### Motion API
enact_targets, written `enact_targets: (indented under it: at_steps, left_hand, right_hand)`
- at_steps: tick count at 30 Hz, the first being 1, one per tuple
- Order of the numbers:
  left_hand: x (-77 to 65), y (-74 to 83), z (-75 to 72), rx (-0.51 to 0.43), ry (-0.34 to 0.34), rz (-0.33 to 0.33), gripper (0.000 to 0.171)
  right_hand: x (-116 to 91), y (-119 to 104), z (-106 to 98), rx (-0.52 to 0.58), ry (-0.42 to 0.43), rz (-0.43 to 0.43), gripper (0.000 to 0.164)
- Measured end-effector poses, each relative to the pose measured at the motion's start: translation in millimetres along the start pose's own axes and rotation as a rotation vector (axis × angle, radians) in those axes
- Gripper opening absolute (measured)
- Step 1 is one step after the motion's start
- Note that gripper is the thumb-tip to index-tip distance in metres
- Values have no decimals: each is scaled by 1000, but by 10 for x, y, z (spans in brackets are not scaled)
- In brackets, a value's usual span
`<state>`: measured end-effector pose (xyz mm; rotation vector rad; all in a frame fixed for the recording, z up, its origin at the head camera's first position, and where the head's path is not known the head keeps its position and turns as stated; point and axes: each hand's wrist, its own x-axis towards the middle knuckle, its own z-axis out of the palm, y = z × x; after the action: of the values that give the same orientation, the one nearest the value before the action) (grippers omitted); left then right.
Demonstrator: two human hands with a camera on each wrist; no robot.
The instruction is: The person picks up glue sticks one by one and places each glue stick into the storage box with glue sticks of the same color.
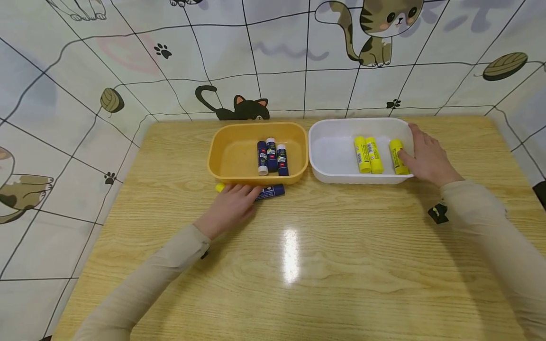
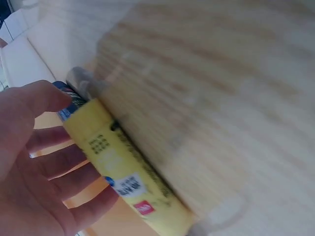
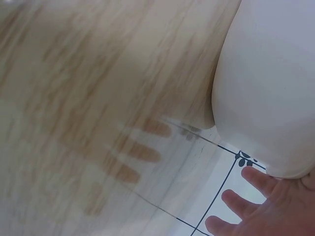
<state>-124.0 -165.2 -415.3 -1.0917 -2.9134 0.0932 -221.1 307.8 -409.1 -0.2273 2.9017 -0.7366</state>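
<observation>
My left hand (image 1: pixel 228 208) lies over a yellow glue stick (image 2: pixel 133 172) and a dark blue glue stick (image 1: pixel 273 191), in front of the orange tray (image 1: pixel 256 180). In the left wrist view its thumb is at the blue stick, and its extended fingers run behind the yellow one, tips hidden. My right hand (image 1: pixel 428 158) rests at the right end of the white tray (image 1: pixel 332 178). Its thumb reaches over the rim beside a yellow glue stick (image 1: pixel 398 156), while the other fingers spread outside, as the right wrist view shows.
Three dark blue glue sticks (image 1: pixel 271 155) lie inside the orange tray. Two more yellow glue sticks (image 1: pixel 368 155) lie together in the white tray. Both trays stand side by side near the back of the wooden table (image 1: pixel 341 265), against a cat-patterned tiled wall (image 1: pixel 281 52).
</observation>
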Motion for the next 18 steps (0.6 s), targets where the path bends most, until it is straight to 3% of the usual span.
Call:
enact_targets:
  at_steps: [6, 11, 18]
  left_hand:
    - [101, 111, -44, 68, 60, -3, 23]
    - [215, 247, -45, 168, 132, 15, 22]
    - [397, 390, -59, 252, 68, 39, 12]
  right_hand:
    - [13, -2, -5, 2, -10, 7, 76]
    - [8, -3, -5, -7, -24, 26, 77]
    - [-11, -21, 6, -24, -23, 45, 76]
